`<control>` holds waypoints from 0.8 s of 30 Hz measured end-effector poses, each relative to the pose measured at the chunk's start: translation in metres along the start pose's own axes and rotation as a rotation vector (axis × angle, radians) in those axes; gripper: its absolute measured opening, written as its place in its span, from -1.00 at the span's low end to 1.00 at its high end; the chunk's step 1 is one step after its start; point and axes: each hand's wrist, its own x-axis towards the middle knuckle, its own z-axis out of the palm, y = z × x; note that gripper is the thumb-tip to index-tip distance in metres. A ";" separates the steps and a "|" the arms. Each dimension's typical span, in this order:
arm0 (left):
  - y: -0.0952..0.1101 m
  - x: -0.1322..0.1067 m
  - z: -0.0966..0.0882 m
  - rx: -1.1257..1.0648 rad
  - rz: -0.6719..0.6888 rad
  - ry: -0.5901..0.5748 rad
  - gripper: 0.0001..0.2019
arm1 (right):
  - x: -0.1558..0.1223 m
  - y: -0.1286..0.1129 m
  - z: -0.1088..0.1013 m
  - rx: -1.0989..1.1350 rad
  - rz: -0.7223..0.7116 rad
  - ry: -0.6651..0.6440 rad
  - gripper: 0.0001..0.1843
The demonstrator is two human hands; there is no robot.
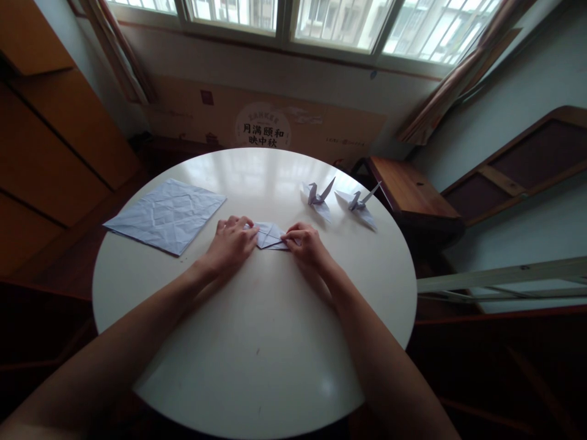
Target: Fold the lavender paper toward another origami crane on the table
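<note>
A partly folded sheet of white paper (269, 234) lies flat near the middle of the round white table (257, 342). Crease lines and layered flaps show on its upper face. My left hand (235, 237) rests on its left end, fingers bent and pressing the paper down. At the right end, my right hand (305, 241) pinches a flap between thumb and forefinger. The fingers cover both ends of the paper, so its full outline is hidden.
Two folded paper cranes (317, 194) stand at the table's back right. Creased paper sheets (167, 214) lie at the left, overhanging the edge slightly. Beyond the table are a wooden side table (415, 186), orange cabinets (55, 134) and a window (343, 24).
</note>
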 end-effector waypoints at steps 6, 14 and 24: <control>0.001 0.001 0.005 -0.026 0.066 -0.070 -0.63 | -0.001 -0.004 0.000 0.072 -0.127 -0.075 -0.75; -0.005 0.004 0.008 -0.205 0.111 -0.055 -0.64 | -0.007 -0.006 -0.005 0.032 -0.174 -0.115 -0.55; -0.006 0.008 0.010 -0.478 0.032 0.226 -0.78 | 0.000 -0.004 -0.004 0.034 -0.024 0.031 -0.62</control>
